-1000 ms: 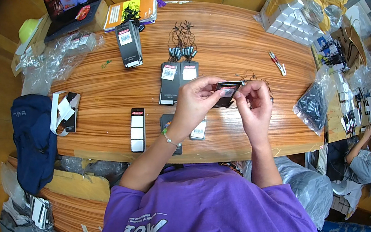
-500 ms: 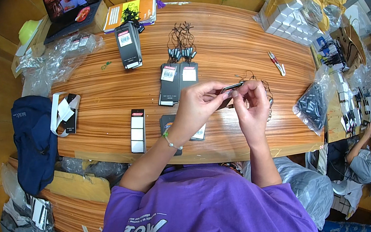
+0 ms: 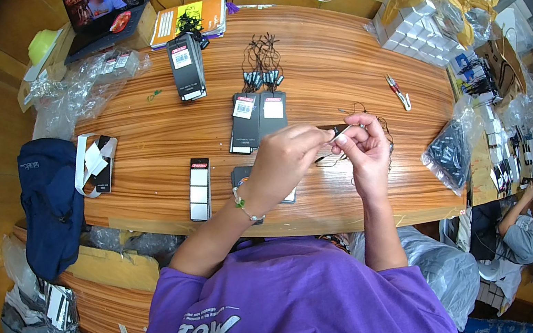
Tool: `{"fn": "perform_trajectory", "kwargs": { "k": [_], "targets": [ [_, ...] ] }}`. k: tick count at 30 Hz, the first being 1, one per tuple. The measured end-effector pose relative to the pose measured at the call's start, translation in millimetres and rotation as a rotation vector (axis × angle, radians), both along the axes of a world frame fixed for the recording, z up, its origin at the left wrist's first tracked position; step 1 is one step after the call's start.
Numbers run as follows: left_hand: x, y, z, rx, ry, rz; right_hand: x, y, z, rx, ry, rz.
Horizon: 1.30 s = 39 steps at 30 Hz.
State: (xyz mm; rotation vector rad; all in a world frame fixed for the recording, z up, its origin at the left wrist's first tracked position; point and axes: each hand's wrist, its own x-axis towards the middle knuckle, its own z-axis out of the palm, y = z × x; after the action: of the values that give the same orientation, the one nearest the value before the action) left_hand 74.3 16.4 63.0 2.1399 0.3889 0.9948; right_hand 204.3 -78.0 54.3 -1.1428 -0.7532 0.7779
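My left hand and my right hand meet above the table's front half, fingertips pinched together on a dark hang tag seen almost edge-on. A black string hangs below it between the hands. Just beyond my left hand lie two stacks of dark grey hang tags, their black strings spread toward the far side. Another tag pile is partly hidden under my left wrist. To its left, a narrow tag with white panels lies flat. Loose strings rest beside my right hand.
Farther back stands a tall tag stack near notebooks and a laptop. A navy pouch is at left. Red-handled snips, a bagged black bundle and white boxes sit at right, near another person.
My left hand has turned, its back now more upward and its fingertips over the tag. The tag has tilted between my hands, and a hanging string shows below it.
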Motion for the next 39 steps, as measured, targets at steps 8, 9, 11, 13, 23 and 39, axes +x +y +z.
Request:
{"fn": "perform_trajectory", "kwargs": {
  "k": [8, 9, 11, 13, 23, 39],
  "targets": [
    [8.5, 5.0, -2.6, 0.467, -0.073, 0.073, 6.3, -3.3, 0.1, -0.081, 0.14, 0.033],
    [9.9, 4.2, -3.1, 0.507, -0.075, 0.074, 4.9, -2.7, -0.5, -0.073, 0.173, 0.023],
    [11.1, 3.4, -4.3, 0.492, -0.072, 0.045, 6.4, -3.9, -4.1, -0.072, 0.171, -0.022],
    [10.5, 3.4, -7.9, 0.428, -0.054, 0.0, 9.4, -1.1, -12.0, 0.002, 0.077, -0.146],
    [2.9, -2.0, -21.6, -0.127, 0.0, -0.078, 11.8, 14.3, 32.4, 0.468, 0.352, 0.06],
    [-156.6, 68.8, -36.2, -0.208, 0.593, 0.208, 19.1, -10.2, 52.0, 0.49, 0.134, 0.013]
  ]
}}
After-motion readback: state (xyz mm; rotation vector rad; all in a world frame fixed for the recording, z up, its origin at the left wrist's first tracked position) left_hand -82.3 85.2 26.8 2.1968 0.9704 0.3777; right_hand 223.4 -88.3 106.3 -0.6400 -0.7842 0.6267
